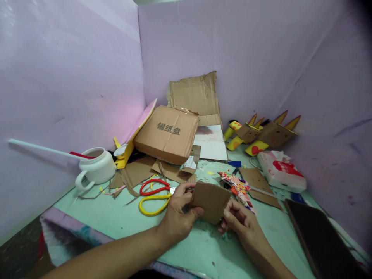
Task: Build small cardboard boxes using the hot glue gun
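Note:
A small, roughly square piece of brown cardboard point(211, 202) is held up over the green table near its front. My left hand point(180, 211) grips its left edge, thumb on the near face and fingers behind. At the lower right edge, my right hand point(237, 220) pinches the same piece between thumb and fingers. Just left of my left hand lie scissors with one red and one yellow handle point(154, 205), their blades partly hidden by the hand. A colourful patterned paper piece point(240, 190) lies behind my right hand.
Behind stand a cardboard box point(168, 133) and a cardboard sheet point(194, 95). A white pot point(99, 166) holds sticks at left, one jutting out. Rightward are decorated cardboard figures point(273, 133), a tissue pack point(281, 170) and a dark flat object point(322, 240). Scraps point(136, 170) lie about.

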The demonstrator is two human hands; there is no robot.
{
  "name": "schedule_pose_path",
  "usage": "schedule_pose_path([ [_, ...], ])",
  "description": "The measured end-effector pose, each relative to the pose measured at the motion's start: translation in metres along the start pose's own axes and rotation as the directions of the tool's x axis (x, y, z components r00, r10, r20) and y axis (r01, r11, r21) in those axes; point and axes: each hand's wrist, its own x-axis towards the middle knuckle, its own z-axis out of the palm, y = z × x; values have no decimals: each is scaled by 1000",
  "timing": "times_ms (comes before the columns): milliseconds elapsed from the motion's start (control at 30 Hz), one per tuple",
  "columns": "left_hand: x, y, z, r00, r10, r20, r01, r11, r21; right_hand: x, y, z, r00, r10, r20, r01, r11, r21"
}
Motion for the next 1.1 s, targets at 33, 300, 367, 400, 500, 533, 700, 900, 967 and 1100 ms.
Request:
schedule_pose_path([
  [33,0,0,0,1000,-2,-3,2,1000,3,0,0,0,1000,-2,-2,2,1000,-4],
  [300,1,1,-1,1000,4,15,-4,1000,-8,-1,-1,1,1000,-9,10,9,1000,-9],
  [367,1,2,-1,1000,5,16,-5,1000,-2,-1,-1,1,1000,-3,14,2,1000,8],
  [400,1,2,-1,1000,9,13,-9,1000,2,-1,-1,1,1000,-4,14,4,1000,10],
  [500,2,2,-1,1000,19,4,-19,1000,10,-1,-2,1,1000,-8,8,8,1000,0],
  [533,2,2,-1,1000,20,3,-20,1000,12,0,-2,1,1000,-10,5,10,1000,-3],
  [700,2,-1,-1,1000,13,-17,-12,999,48,4,-3,0,999,-4,45,6,999,-34],
  [900,6,-2,-1,1000,-2,-22,4,997,77,7,-5,3,997,-38,62,36,999,20],
  [967,7,-3,-1,1000,-13,-25,15,996,86,8,-5,4,997,-45,55,44,999,29],
  [1100,8,-5,-2,999,2,-43,3,992,130,11,-4,5,996,-82,42,80,996,48],
])
